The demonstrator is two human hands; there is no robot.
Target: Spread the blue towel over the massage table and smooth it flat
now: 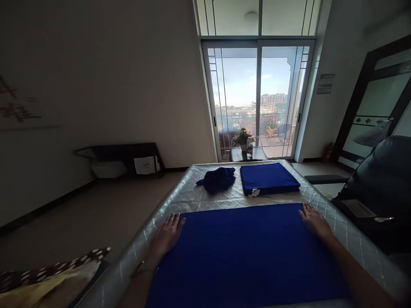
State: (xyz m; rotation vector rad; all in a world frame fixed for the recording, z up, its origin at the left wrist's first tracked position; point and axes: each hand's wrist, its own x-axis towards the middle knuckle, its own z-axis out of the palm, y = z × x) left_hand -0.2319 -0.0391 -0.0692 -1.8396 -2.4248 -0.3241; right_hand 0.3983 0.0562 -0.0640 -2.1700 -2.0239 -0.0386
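A blue cloth (244,252) lies spread flat on a silver quilted mattress (180,194) in front of me. My left hand (168,233) rests at its far left corner, fingers stretched out and lying flat. At the far right corner, my right hand (316,220) lies with its fingers extended along the edge. Neither hand grasps anything. Beyond the cloth sit a crumpled blue cloth (220,179) on the left and a neatly folded blue cloth stack (269,177) with a small white tag on the right.
Past the mattress stands a small dark table (236,155) with a potted plant (243,137) and a bottle (249,146), before a sliding glass door (236,85). A black chair (382,171) is at the right. Polka-dot fabric (80,260) lies at lower left.
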